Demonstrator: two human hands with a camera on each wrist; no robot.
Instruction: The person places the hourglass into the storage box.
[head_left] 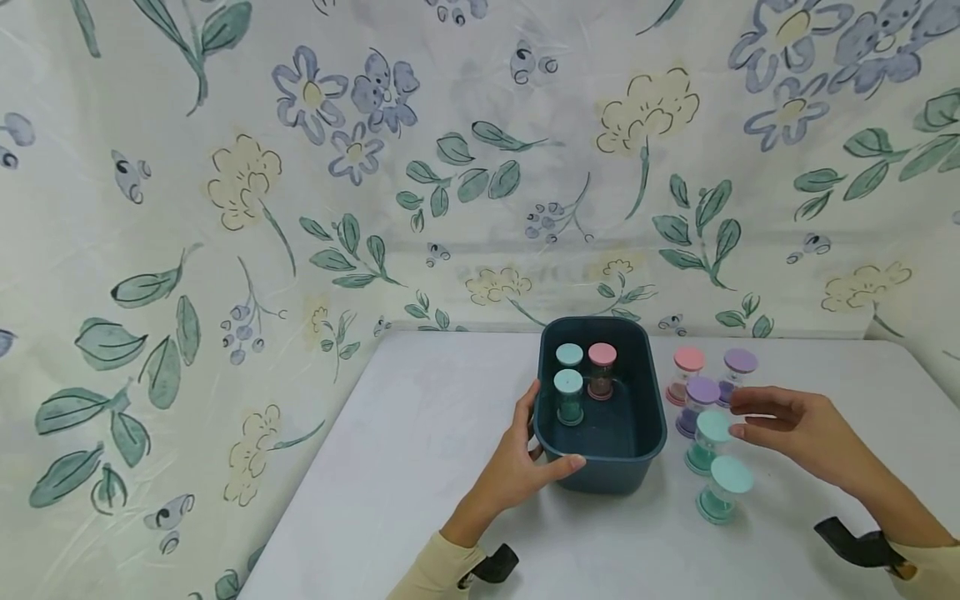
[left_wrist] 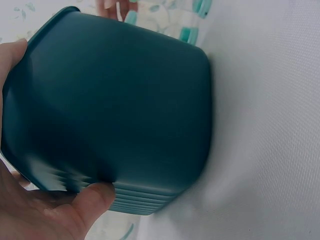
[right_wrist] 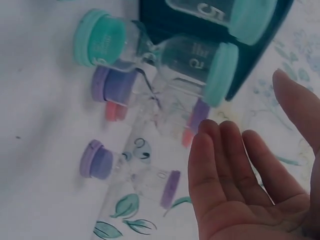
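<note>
A dark teal plastic bin (head_left: 609, 477) stands on the white table. My left hand (head_left: 516, 465) grips its near left corner, thumb on the front rim and fingers round the left side; the left wrist view shows the fingers against the ribbed wall (left_wrist: 142, 202). Inside stand two teal-capped sand timers (head_left: 568, 383) and one pink-capped sand timer (head_left: 602, 356). My right hand (head_left: 806, 432) hovers right of the bin, fingers extended and nothing held. It is beside a teal sand timer (head_left: 712, 427) and a purple one (head_left: 702, 392). Another teal sand timer (head_left: 730, 477) stands nearest the front.
Farther back, right of the bin, stand a pink sand timer (head_left: 687, 360) and a second purple one (head_left: 740, 362). The white table (head_left: 390, 450) ends against a floral cloth backdrop (head_left: 480, 225) behind and at the sides.
</note>
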